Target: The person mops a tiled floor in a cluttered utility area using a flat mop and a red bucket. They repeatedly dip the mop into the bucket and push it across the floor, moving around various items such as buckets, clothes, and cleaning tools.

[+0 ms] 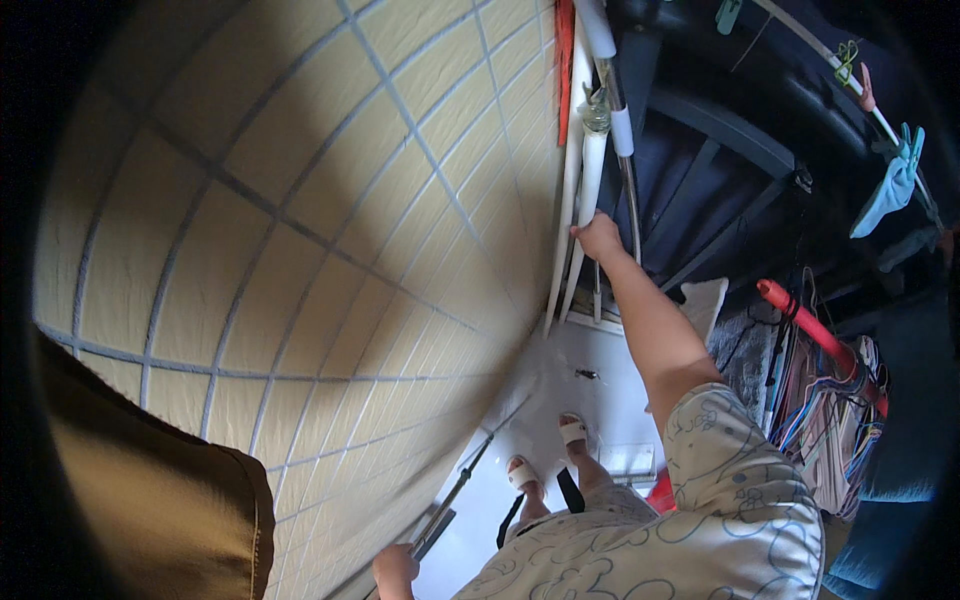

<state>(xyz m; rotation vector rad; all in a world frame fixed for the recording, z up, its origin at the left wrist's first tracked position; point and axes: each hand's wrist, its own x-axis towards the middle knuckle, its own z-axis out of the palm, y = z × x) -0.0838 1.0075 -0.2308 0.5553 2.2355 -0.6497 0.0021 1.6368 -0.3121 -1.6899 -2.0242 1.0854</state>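
My right hand (pixel 598 236) is stretched far forward, its fingers closed around a white pole (pixel 592 172). Near the top of this pole, clear greenish wrapping (pixel 596 112) is tied on. Another white pole stands close beside it on the wall side, and a metal rod with white sleeves (pixel 622 131) is on the other side. Low in the picture, my left hand (pixel 395 564) is closed on a thin metal pole (pixel 466 475) that slants down towards the floor along the wall. Its fingers are partly cut off from sight by the angle.
A cream tiled wall (pixel 360 247) fills the left side, with a brown cloth (pixel 165 495) hanging before it. Wire hangers (pixel 832 420) and a red tube (pixel 810 322) are at the right. Clothespins and a light blue cloth (pixel 889 191) hang from a rod at upper right.
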